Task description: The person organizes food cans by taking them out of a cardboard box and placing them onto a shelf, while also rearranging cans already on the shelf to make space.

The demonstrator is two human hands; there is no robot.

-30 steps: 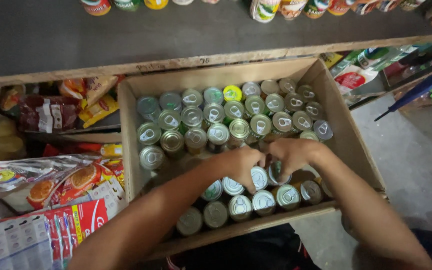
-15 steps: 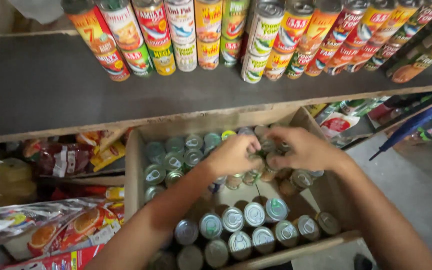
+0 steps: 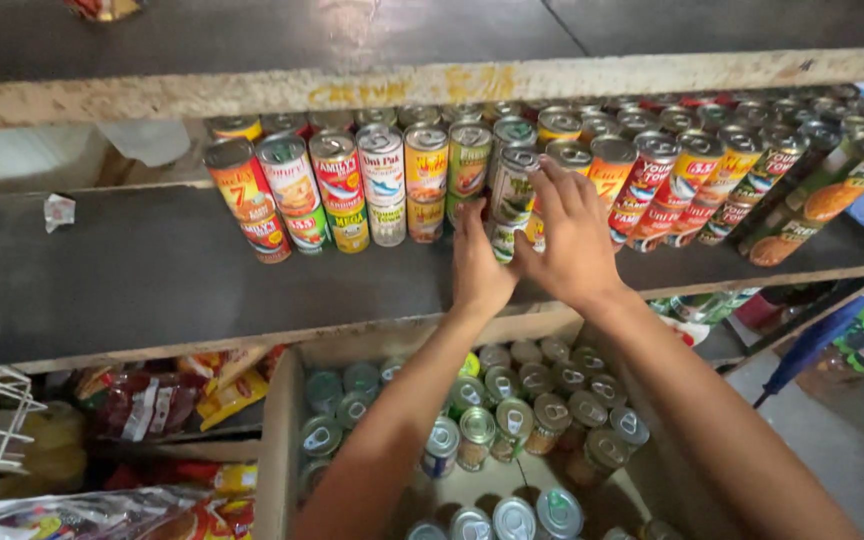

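Both hands (image 3: 527,245) around shelf cans (image 3: 512,195)

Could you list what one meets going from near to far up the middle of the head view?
Cardboard box of tins, then the dark shelf, then the left hand and right hand around a stacked tin, then the row of tins, then the upper shelf edge.

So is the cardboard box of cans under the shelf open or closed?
Open. The cardboard box has no lid or flap over it, and the round tops of the cans inside show plainly from above.
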